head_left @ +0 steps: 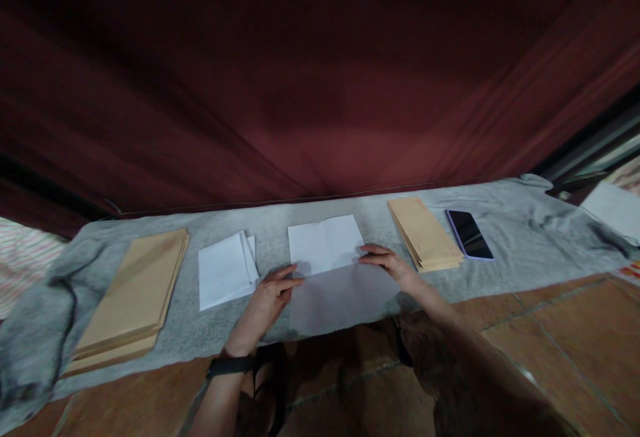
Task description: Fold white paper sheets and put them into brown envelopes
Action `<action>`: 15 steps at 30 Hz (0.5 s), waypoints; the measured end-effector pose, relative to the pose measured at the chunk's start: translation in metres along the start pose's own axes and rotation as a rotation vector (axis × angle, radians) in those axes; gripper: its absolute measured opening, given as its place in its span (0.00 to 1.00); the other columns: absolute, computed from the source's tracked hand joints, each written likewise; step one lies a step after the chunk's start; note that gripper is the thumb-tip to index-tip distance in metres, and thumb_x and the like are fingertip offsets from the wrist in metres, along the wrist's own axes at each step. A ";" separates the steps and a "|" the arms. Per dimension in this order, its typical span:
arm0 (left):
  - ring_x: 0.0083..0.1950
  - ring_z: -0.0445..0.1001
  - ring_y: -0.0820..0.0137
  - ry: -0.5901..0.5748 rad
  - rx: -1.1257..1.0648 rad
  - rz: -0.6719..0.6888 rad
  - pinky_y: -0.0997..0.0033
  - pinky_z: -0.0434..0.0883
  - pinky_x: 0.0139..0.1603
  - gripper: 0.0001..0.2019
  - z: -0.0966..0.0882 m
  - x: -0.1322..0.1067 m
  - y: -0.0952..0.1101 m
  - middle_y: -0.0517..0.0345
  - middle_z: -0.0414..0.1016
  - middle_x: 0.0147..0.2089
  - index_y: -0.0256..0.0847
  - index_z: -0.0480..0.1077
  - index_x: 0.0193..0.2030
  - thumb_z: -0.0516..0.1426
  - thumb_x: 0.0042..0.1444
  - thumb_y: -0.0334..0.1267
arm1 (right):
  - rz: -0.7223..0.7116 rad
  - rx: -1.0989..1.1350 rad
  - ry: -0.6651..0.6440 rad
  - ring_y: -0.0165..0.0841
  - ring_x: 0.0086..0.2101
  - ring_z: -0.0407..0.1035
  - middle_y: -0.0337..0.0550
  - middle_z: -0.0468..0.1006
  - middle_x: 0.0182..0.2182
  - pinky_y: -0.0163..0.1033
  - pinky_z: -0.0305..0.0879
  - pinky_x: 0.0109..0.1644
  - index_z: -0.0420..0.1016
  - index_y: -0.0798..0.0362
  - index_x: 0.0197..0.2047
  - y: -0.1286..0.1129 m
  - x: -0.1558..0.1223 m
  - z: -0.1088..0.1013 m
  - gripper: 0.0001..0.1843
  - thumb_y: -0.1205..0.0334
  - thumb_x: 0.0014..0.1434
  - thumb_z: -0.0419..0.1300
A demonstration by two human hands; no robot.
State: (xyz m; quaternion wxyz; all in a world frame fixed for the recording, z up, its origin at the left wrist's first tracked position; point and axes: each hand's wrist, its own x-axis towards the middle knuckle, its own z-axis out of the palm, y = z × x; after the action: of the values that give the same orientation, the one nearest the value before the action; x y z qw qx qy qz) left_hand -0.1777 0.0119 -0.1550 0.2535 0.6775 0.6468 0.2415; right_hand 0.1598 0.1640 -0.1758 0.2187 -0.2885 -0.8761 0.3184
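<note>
A white sheet of paper (pixel 327 243) lies in front of me, with a crease running across it. Its far part is bright and its near part is in shade. At the left end of the crease, my left hand (pixel 273 293) holds the edge between thumb and fingers. My right hand (pixel 389 263) has the opposite edge, its fingers bent over the paper at the crease. Left of the sheet sit folded white papers (pixel 223 271), overlapping one another. A stack of brown envelopes (pixel 425 233) is close beyond my right hand.
A larger stack of brown envelopes (pixel 133 287) lies at the far left. On the right is a phone (pixel 470 233) with a purple edge. All rest on a grey cloth (pixel 520 243). A dark red curtain-like fabric (pixel 320 103) rises behind; tiled floor (pixel 565 330) shows in front.
</note>
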 end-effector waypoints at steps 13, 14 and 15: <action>0.51 0.78 0.59 0.222 -0.059 -0.035 0.57 0.75 0.55 0.14 0.008 0.012 0.005 0.51 0.81 0.48 0.44 0.81 0.37 0.55 0.61 0.45 | 0.124 0.050 0.101 0.42 0.50 0.74 0.48 0.80 0.47 0.49 0.70 0.56 0.82 0.50 0.45 -0.008 0.010 0.003 0.11 0.62 0.65 0.58; 0.50 0.78 0.59 0.246 -0.046 -0.046 0.57 0.75 0.54 0.14 0.008 0.013 0.007 0.51 0.81 0.47 0.44 0.81 0.36 0.55 0.60 0.45 | 0.124 0.045 0.104 0.41 0.49 0.74 0.48 0.80 0.47 0.48 0.70 0.55 0.82 0.51 0.44 -0.008 0.010 0.003 0.11 0.62 0.65 0.58; 0.49 0.78 0.59 0.267 -0.029 -0.062 0.58 0.75 0.53 0.14 0.008 0.014 0.008 0.51 0.81 0.46 0.44 0.80 0.34 0.55 0.60 0.45 | 0.126 0.037 0.110 0.41 0.49 0.74 0.48 0.80 0.46 0.47 0.70 0.55 0.82 0.51 0.43 -0.008 0.011 0.004 0.10 0.62 0.66 0.58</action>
State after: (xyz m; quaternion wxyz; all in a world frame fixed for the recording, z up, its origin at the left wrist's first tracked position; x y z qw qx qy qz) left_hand -0.1659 0.0250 -0.1558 0.1821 0.6153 0.6918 0.3311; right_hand 0.1471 0.1643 -0.1709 0.2511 -0.3563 -0.8368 0.3312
